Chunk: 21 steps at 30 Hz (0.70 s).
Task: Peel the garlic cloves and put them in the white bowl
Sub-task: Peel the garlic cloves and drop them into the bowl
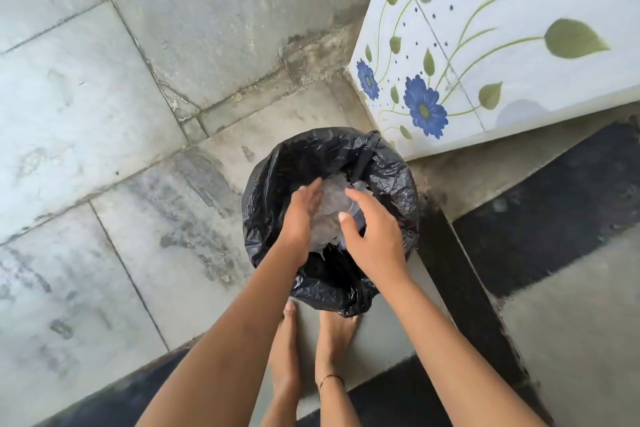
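I stand over a bin lined with a black plastic bag (388, 170) on the floor. Both hands hover above its mouth. My left hand (301, 215) has its fingers straight and its palm facing right. My right hand (374, 236) is spread with loosely bent fingers and holds nothing. Between and below them lies a pale, papery heap (330, 208) inside the bin, possibly garlic skins; blur hides the detail. No garlic cloves or white bowl are in view.
Grey stone floor tiles (104, 114) stretch to the left. A white tiled wall with blue flowers (502, 55) rises at the upper right. My bare feet (311, 357) stand just behind the bin. A dark strip (554, 218) runs along the floor at the right.
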Each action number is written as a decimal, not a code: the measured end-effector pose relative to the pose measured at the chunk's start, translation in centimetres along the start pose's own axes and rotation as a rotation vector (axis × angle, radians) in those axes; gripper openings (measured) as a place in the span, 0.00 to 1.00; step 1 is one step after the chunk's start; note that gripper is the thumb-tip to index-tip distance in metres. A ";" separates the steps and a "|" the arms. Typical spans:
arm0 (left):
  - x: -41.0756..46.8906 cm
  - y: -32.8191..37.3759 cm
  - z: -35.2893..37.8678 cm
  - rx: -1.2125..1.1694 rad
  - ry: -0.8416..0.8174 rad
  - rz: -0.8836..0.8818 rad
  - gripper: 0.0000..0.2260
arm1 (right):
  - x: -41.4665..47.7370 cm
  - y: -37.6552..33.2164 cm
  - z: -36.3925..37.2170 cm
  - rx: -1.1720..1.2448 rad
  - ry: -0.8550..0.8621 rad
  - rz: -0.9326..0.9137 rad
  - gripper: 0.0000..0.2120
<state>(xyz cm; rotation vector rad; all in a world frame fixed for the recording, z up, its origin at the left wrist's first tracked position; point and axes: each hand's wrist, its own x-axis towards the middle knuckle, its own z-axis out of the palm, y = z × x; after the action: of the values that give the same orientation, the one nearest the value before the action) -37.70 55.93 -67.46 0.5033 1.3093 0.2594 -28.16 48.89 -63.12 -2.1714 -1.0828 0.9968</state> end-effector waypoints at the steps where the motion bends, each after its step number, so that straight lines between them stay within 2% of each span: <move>1: -0.6 0.4 -0.1 -0.111 -0.001 -0.045 0.22 | -0.4 -0.8 -0.3 0.023 0.034 -0.003 0.18; 3: -1.6 1.3 -0.3 -0.287 -0.015 -0.132 0.25 | -1.3 -3.0 -1.0 0.097 0.128 -0.065 0.23; 5: -2.7 2.3 -0.3 -0.432 -0.058 -0.172 0.27 | -2.5 -5.2 -1.0 0.195 0.098 -0.186 0.28; 7: -4.1 3.3 0.4 -0.509 -0.091 -0.163 0.28 | -3.5 -6.0 0.3 0.282 -0.144 -0.219 0.29; 8: -4.8 3.8 0.8 -0.489 -0.072 -0.154 0.27 | -3.7 -5.5 1.2 0.309 -0.275 -0.153 0.28; 10: -5.6 4.2 1.1 -0.430 -0.045 -0.133 0.27 | -3.1 -3.7 2.2 0.273 -0.435 0.109 0.26; 12: -5.9 4.2 0.9 -0.407 -0.066 -0.117 0.27 | -2.0 -2.2 2.2 0.157 -0.399 0.319 0.24; 13: -5.9 4.3 0.7 -0.383 -0.061 -0.108 0.27 | -1.9 -2.2 2.1 0.151 -0.303 0.320 0.24; 15: -5.3 4.3 0.4 -0.334 -0.048 -0.107 0.26 | -2.1 -3.5 2.2 0.266 -0.124 0.136 0.26; 17: -4.8 4.2 0.6 -0.334 -0.062 -0.102 0.26 | -2.7 -4.2 3.3 0.336 -0.213 -0.043 0.29; 18: -4.7 4.1 0.8 -0.330 -0.065 -0.114 0.26 | -3.0 -3.8 3.8 0.358 -0.297 -0.025 0.30; 19: -4.5 3.9 0.8 -0.317 -0.067 -0.126 0.26 | -2.8 -3.2 4.0 0.381 -0.351 0.067 0.29; 21: -4.6 3.8 0.5 -0.300 -0.088 -0.127 0.27 | -1.7 -1.7 3.8 0.393 -0.290 0.314 0.26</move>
<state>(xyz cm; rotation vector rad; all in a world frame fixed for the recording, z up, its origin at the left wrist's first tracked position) -38.01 57.03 -61.57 0.1748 1.1862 0.3183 -32.66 48.90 -63.57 -1.9409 -0.5984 1.5586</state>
